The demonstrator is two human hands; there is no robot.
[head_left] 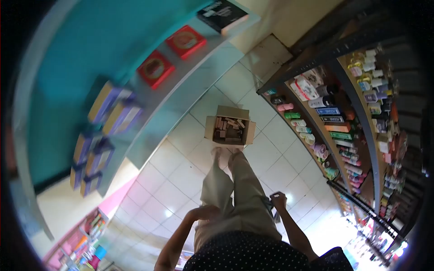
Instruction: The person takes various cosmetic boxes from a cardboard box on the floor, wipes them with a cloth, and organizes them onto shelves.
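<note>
My left hand point(205, 212) is in front of my left thigh, over the light trousers point(217, 187); it is smeared by motion, so its fingers do not show clearly. My right hand point(279, 200) is beside my right thigh with its fingers curled in. A dark, narrow shape hangs just below it, and I cannot make out what the fingers hold, if anything. On the tiled floor right before my feet stands an open cardboard box point(224, 111), its flaps folded out. Several small brown boxes point(222, 123) lie loosely inside it. Neither hand touches the box.
At left, a teal-backed shelf point(199, 61) bears two red boxes point(156, 69), a black box point(221, 16) and several purple-and-tan boxes point(122, 118). A tall rack point(368, 131) of bottles and cartons lines the right side. Pale tiles point(169, 158) form the aisle.
</note>
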